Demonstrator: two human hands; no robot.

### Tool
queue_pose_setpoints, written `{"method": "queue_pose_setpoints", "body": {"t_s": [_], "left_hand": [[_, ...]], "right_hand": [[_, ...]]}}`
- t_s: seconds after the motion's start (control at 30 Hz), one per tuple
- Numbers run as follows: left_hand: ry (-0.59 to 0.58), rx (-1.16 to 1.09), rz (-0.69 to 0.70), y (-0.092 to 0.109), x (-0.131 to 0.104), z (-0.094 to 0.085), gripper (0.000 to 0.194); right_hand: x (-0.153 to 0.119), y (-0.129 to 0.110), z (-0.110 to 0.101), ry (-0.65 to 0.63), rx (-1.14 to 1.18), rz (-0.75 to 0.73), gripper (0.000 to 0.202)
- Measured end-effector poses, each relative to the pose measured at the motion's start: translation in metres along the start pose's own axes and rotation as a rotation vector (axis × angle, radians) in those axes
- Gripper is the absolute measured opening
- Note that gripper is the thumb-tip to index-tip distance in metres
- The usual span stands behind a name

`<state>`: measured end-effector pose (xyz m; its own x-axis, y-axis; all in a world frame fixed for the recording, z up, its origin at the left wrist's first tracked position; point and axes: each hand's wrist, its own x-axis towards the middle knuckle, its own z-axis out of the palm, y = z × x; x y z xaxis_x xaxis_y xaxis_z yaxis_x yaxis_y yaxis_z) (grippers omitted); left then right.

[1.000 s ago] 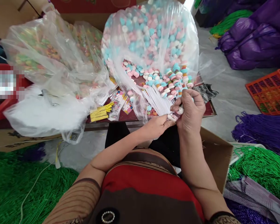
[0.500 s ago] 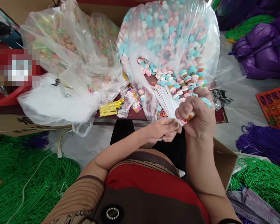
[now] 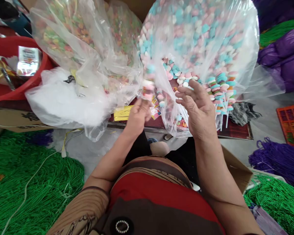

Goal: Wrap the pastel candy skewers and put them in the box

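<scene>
My left hand is closed on a candy skewer, whose stacked pink, white, blue and orange pieces stand up above the fingers, smeared by motion. My right hand is open, fingers apart, over the white sticks, which it partly hides. Just right of it, several finished-looking candy skewers lie side by side with their white sticks pointing toward me. Behind both hands a big clear bag holds pink, white and blue candies. Near my left hand lie yellow twist ties and printed cards.
Another clear bag with green and orange candies stands at the back left. A red basin holds a silver packet. Grey crumpled plastic lies at the table's right end. Green cords and an orange crate are on the floor.
My hands have parted. The left has moved left and up with the candy skewer; the right has let go and opened. The view has shifted, showing more of the red basin.
</scene>
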<state>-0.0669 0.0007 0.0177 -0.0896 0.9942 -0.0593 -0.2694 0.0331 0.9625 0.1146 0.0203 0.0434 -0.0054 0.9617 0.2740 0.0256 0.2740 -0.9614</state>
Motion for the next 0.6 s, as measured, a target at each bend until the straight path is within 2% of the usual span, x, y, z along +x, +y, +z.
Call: {"method": "queue_pose_setpoints", "body": {"t_s": [0.1, 0.17, 0.23, 0.4, 0.5, 0.6], "left_hand": [[0.205, -0.165, 0.073, 0.011, 0.007, -0.029, 0.039], [0.268, -0.169, 0.089, 0.009, 0.008, -0.042, 0.04], [0.306, -0.12, 0.089, 0.0, 0.006, -0.052, 0.04], [0.3, 0.017, 0.079, -0.027, 0.005, -0.063, 0.042], [0.279, 0.036, 0.083, -0.031, 0.007, -0.064, 0.041], [0.291, 0.039, 0.064, -0.03, 0.009, -0.064, 0.039]], "right_hand": [[0.008, 0.017, 0.023, -0.183, -0.094, 0.052, 0.022], [0.015, 0.035, 0.044, -0.302, -0.237, 0.062, 0.018], [0.025, 0.054, 0.064, -0.355, -0.421, 0.023, 0.022], [0.044, 0.079, 0.093, -0.516, -0.778, -0.038, 0.029], [0.047, 0.081, 0.098, -0.601, -0.908, -0.035, 0.029], [0.047, 0.08, 0.098, -0.604, -0.929, -0.019, 0.03]]}}
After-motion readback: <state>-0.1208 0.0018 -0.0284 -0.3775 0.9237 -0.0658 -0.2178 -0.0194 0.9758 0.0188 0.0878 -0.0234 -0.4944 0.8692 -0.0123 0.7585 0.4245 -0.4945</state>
